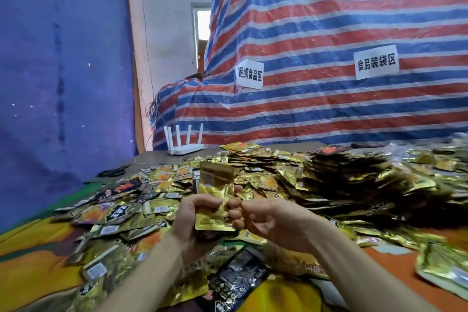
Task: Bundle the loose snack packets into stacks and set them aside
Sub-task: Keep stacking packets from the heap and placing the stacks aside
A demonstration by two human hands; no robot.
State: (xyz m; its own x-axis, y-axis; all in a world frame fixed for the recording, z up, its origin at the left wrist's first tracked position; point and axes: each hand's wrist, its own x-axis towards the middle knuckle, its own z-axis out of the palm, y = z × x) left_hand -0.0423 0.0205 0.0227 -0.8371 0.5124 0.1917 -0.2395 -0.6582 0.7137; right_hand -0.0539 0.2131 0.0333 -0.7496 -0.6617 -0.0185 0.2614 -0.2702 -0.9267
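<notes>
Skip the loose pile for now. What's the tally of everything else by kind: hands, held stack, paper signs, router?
Hands: 2, left hand and right hand
Packet stack, gripped by the left hand: 1
Paper signs: 2
White router: 1
Total: 6

glossy gold foil packets [215, 200], woven plastic tarp [329, 33]

Food-packing workshop; zone signs [376, 64], tarpaulin [329, 20]
</notes>
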